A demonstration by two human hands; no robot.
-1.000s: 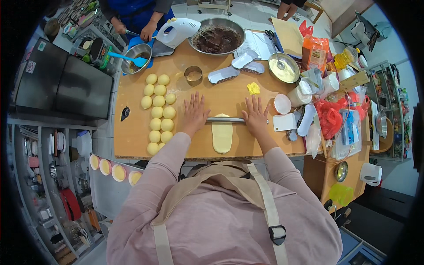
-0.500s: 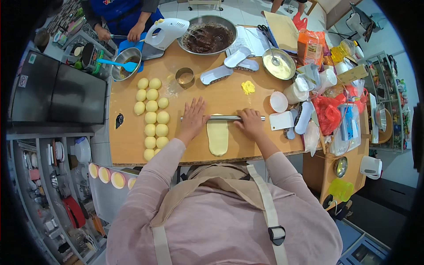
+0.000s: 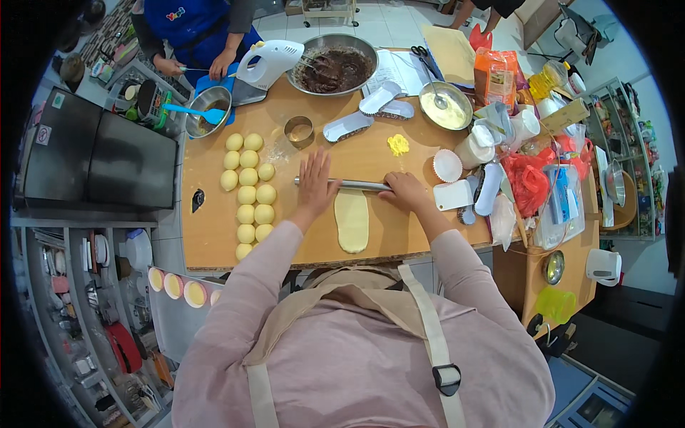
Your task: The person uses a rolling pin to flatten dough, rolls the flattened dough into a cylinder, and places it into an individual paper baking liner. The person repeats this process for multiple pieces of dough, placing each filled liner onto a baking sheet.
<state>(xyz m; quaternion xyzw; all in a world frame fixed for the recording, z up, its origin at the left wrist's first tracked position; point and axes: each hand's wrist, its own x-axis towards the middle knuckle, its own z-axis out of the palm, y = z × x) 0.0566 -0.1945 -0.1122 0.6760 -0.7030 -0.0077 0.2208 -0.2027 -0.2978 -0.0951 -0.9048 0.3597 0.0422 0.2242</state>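
Observation:
A steel rolling pin [image 3: 360, 185] lies across the far end of a long, flat strip of pale dough [image 3: 352, 222] in front of me. My left hand [image 3: 312, 187] rests flat over the pin's left part, fingers stretched out and pointing away. My right hand [image 3: 404, 190] is at the pin's right end, its fingers curled over it. To the left of my left hand, round dough balls [image 3: 246, 195] stand in rows. Beyond the pin are a metal ring cutter [image 3: 299, 132] and a dab of yellow fat [image 3: 398, 145].
A steel bowl of dark filling [image 3: 335, 65] with a white hand mixer [image 3: 270, 63] stands at the back. Paper liners [image 3: 348, 126], a cream bowl [image 3: 446, 105] and red plastic bags [image 3: 528, 175] crowd the right. A co-worker in a blue apron [image 3: 187, 28] stands far left.
The pin has tipped, its left end now farther from me, and shifted slightly away along the dough. My left hand moved a little farther with it. The whole view shifted slightly.

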